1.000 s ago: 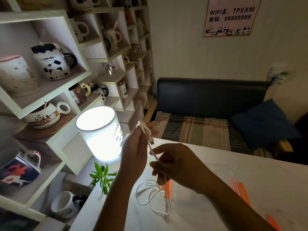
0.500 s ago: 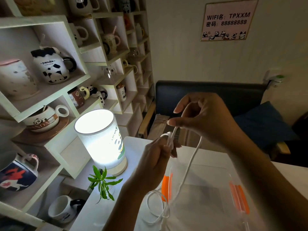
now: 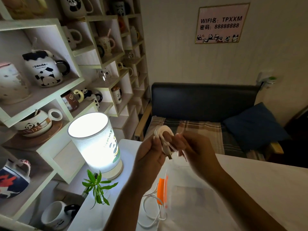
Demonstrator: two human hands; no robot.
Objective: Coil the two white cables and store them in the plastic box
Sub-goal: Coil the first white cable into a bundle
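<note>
My left hand [image 3: 150,152] holds a white cable [image 3: 164,135] wound in a small loop above its fingers, a USB plug hanging down below the loop. My right hand [image 3: 196,150] pinches the same cable just to the right of the loop. The cable's loose tail [image 3: 150,212] lies in slack curls on the white table [image 3: 266,184] below. The clear plastic box [image 3: 191,197] with an orange latch [image 3: 162,190] sits on the table under my hands. I cannot pick out a second cable apart from these strands.
A lit cylindrical lamp [image 3: 96,140] and a small green plant [image 3: 98,185] stand on the table's left end. Shelves of panda mugs [image 3: 45,70] fill the left wall. A dark bench with a plaid cushion [image 3: 191,130] lies beyond the table.
My right hand has dropped from high above the left to beside it, and the cable now forms a wound loop over my left fingers. The view tilted slightly.
</note>
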